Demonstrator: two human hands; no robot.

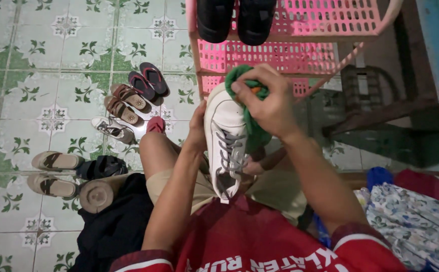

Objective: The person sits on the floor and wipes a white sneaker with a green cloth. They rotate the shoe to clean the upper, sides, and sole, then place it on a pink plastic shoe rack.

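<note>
white sneaker (225,143) being held over lap by left hand (197,132), gripped round its side | green cloth (249,108) being pinched shut in right hand (270,103), pressed on toe | toe looking clean; laces, rest prob. unwiped | pink rack (290,55) ahead, by tiled floor's (38,75) right edge

Head view, steeply downward (close overhead)

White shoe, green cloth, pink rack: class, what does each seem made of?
White shoe: smooth, matte, perhaps leather or synthetic; grey laces. Green cloth: soft fabric that bunches and folds. Pink rack: glossy moulded plastic, by its perforated grid.
</note>
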